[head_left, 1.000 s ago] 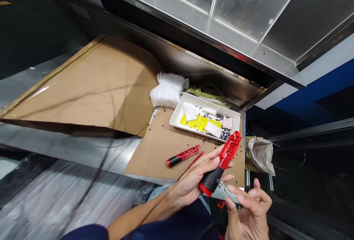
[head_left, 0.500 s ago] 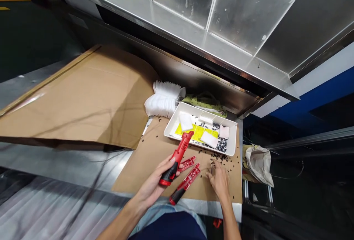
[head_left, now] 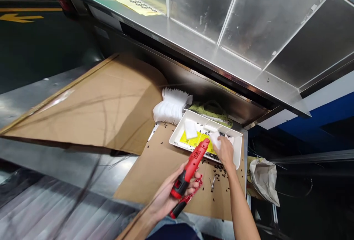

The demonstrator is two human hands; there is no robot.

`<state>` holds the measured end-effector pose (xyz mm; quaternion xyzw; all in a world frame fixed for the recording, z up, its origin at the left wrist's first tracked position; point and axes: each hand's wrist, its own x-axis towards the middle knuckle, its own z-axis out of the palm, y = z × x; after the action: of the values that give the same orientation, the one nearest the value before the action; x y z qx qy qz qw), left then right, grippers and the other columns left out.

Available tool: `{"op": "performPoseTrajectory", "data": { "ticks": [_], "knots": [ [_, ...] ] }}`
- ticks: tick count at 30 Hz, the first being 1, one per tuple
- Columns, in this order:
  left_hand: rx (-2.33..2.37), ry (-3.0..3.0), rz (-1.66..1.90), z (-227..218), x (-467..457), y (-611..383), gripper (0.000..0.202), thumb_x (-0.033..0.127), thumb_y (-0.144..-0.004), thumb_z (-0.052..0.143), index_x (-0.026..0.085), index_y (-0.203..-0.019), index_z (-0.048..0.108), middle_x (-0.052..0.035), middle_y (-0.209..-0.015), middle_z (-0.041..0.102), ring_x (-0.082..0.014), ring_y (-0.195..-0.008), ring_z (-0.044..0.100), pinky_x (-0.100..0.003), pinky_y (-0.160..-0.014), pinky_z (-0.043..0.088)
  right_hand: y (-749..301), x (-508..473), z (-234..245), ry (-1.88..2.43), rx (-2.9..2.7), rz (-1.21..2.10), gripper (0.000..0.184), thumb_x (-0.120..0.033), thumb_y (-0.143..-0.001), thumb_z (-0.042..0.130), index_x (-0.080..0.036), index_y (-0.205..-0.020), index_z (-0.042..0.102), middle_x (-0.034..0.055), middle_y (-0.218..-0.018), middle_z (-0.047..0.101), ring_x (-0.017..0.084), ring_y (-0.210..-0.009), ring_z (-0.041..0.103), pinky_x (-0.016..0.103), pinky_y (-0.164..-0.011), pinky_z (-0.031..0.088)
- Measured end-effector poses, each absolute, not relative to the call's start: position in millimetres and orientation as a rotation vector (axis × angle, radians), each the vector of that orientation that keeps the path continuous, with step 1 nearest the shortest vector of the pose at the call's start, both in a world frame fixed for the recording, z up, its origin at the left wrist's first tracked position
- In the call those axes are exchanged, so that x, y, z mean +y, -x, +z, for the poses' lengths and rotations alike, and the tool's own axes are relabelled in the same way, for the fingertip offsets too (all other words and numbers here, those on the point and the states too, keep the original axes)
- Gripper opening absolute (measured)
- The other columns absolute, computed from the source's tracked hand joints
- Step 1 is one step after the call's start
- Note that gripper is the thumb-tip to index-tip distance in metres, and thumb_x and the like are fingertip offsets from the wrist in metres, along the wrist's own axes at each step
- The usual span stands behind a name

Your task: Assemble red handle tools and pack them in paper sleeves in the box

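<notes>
My left hand (head_left: pixel 166 195) is wrapped round a red and black handle piece (head_left: pixel 190 170), held tilted above the cardboard sheet (head_left: pixel 163 166). Under it lies another red and black piece (head_left: pixel 186 200), partly hidden. My right hand (head_left: pixel 224 150) reaches into the white tray (head_left: pixel 179 134) and its fingers close on a white pad (head_left: pixel 215 140). The tray holds white pads, a yellow sheet (head_left: pixel 193 139) and small black parts. Metal tweezers (head_left: pixel 212 181) lie on the cardboard below my right wrist.
Small black parts (head_left: pixel 221 168) are scattered over the cardboard. A stack of white pads (head_left: pixel 171 105) stands left of the tray. A large cardboard sheet (head_left: pixel 91 99) covers the steel bench at left. A crumpled paper bag (head_left: pixel 265 181) hangs off the right edge. A steel shelf (head_left: pixel 221 59) overhangs.
My right hand put the tweezers down on the cardboard and moved up into the tray onto a white pad. My left hand shifted the red handle slightly right.
</notes>
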<state>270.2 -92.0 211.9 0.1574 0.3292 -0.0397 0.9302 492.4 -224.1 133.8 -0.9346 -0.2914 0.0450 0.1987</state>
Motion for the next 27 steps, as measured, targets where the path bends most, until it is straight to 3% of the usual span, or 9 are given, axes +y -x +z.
{"op": "performPoseTrajectory", "data": {
  "ticks": [2,4,7,10,16,21,27],
  "knots": [
    [0.651,-0.322,-0.119,213,-95,-273,0.040,0.033,-0.103,0.048,0.006,-0.134,0.049,-0.0106,-0.080,0.073,-0.0165,-0.062,0.071,-0.021,-0.055,0.056,-474,-243,156,2.537,-0.755,0.010,0.043,-0.032,-0.100,0.038,-0.014,-0.137,0.050,0.0161,-0.133,0.057,0.025,-0.117,0.057,0.042,-0.098,0.047],
    [0.623,-0.337,-0.162,211,-101,-277,0.041,0.040,-0.104,0.043,0.008,-0.128,0.052,-0.0078,-0.072,0.070,-0.0145,-0.055,0.068,-0.019,-0.050,0.053,-446,-261,180,2.411,-0.783,-0.109,0.048,-0.033,-0.103,0.027,-0.018,-0.147,0.042,0.0146,-0.138,0.052,0.024,-0.123,0.055,0.041,-0.099,0.050],
    [0.547,-0.409,-0.192,208,-114,-282,0.043,0.047,-0.104,0.039,0.011,-0.119,0.056,-0.0020,-0.061,0.063,-0.0102,-0.041,0.056,-0.016,-0.040,0.042,-406,-274,208,2.201,-1.046,-0.289,0.044,-0.032,-0.102,0.041,-0.025,-0.144,0.053,0.0142,-0.133,0.051,0.027,-0.121,0.057,0.043,-0.091,0.056],
    [0.491,-0.507,-0.224,210,-126,-284,0.043,0.050,-0.101,0.044,0.012,-0.115,0.058,0.0010,-0.058,0.060,-0.0081,-0.036,0.050,-0.016,-0.037,0.035,-382,-275,218,2.222,-1.114,-0.550,0.039,-0.028,-0.102,0.046,-0.024,-0.138,0.061,0.0155,-0.126,0.050,0.027,-0.114,0.059,0.040,-0.080,0.059],
    [0.511,-0.698,-0.230,226,-136,-279,0.056,0.061,-0.096,0.047,0.010,-0.114,0.062,0.0008,-0.051,0.059,-0.0092,-0.034,0.046,-0.018,-0.037,0.031,-353,-284,211,2.251,-1.126,-0.633,0.039,-0.034,-0.102,0.044,-0.027,-0.137,0.061,0.0156,-0.131,0.048,0.028,-0.111,0.060,0.036,-0.072,0.060],
    [0.373,-0.749,-0.272,225,-137,-277,0.074,0.076,-0.089,0.046,0.015,-0.131,0.055,0.0033,-0.052,0.060,-0.0091,-0.033,0.046,-0.017,-0.035,0.033,-347,-294,213,2.298,-0.985,-0.796,0.038,-0.027,-0.102,0.047,-0.022,-0.136,0.062,0.0155,-0.121,0.052,0.026,-0.106,0.061,0.038,-0.076,0.060],
    [0.394,-0.598,-0.382,224,-133,-276,0.068,0.073,-0.095,0.031,0.016,-0.121,0.057,0.0031,-0.051,0.057,-0.0056,-0.028,0.039,-0.014,-0.033,0.023,-342,-293,215,2.246,-1.064,-0.815,0.038,-0.027,-0.101,0.048,-0.024,-0.136,0.063,0.0138,-0.124,0.053,0.025,-0.107,0.063,0.034,-0.075,0.058]
  ]
}}
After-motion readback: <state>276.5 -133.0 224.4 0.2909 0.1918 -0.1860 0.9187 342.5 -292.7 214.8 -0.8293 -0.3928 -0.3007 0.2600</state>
